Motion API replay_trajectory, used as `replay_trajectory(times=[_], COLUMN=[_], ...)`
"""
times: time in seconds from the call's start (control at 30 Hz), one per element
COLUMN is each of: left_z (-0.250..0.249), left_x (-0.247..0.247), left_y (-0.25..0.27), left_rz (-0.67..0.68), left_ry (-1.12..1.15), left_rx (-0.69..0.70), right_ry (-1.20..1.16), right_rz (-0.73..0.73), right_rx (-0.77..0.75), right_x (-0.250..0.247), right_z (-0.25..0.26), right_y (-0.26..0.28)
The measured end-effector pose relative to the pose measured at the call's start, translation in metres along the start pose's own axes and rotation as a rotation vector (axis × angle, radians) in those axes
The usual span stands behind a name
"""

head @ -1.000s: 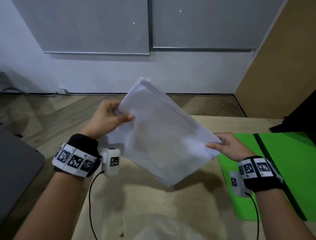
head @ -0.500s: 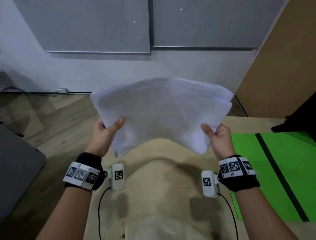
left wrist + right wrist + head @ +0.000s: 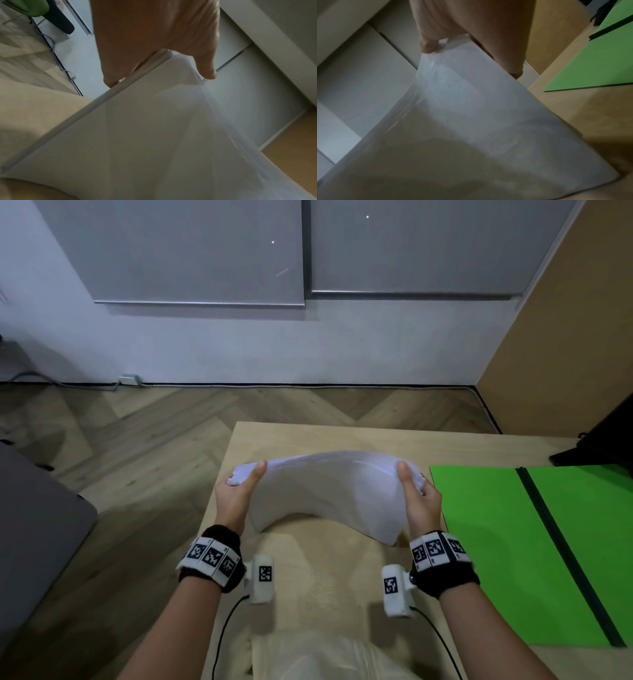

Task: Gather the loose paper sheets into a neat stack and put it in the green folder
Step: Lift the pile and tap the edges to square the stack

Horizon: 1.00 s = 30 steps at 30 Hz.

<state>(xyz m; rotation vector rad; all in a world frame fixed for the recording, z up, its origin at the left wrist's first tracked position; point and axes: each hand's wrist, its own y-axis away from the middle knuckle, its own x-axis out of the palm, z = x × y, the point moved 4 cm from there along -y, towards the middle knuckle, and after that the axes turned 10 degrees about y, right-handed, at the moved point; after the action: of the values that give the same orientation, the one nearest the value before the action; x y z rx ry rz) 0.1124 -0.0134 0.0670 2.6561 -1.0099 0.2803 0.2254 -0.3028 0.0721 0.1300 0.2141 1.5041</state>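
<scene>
Now paper stack (image 3: 329,494) bowed between both thumbs, green folder (image 3: 486,542) beside.

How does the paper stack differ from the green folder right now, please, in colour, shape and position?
The paper stack is white; the green folder is bright green with a dark spine. The stack bows upward in an arch; the folder lies flat and open. The left hand and right hand grip the stack's ends; nothing touches the folder. Both are over the table.

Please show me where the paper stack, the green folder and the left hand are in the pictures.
paper stack (image 3: 329,491): head view, middle of the arched top sheet.
green folder (image 3: 486,542): head view, bare left panel of the open folder.
left hand (image 3: 234,498): head view, back of the hand gripping the stack's left edge.
</scene>
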Motion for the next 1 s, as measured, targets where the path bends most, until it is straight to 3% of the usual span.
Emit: replay_trajectory(times=[0.37, 0.5, 0.63, 0.73, 0.93, 1.0], left_z=[0.013, 0.012, 0.013, 0.011, -0.007, -0.002], left_x=[-0.008, -0.005, -0.001, 0.004, 0.0, -0.005], left_y=[-0.014, -0.015, -0.01, -0.008, -0.01, -0.011], left_rz=[-0.08, -0.046, 0.118, 0.193, 0.25, 0.287], left_ry=[0.048, 0.055, 0.018, -0.074, -0.049, -0.069], left_rx=[0.042, 0.043, -0.026, -0.007, 0.067, 0.007], right_ry=[0.121, -0.047, 0.139, 0.199, 0.132, 0.174], right_rz=[-0.147, -0.03, 0.16, 0.077, 0.13, 0.216], right_rx=[-0.161, -0.041, -0.077, 0.008, -0.169, -0.199], right_x=[-0.002, -0.007, -0.007, -0.008, -0.017, -0.02], right_z=[0.004, -0.015, -0.024, -0.022, 0.01, 0.006], right_y=[-0.021, -0.019, -0.016, -0.019, -0.019, -0.019])
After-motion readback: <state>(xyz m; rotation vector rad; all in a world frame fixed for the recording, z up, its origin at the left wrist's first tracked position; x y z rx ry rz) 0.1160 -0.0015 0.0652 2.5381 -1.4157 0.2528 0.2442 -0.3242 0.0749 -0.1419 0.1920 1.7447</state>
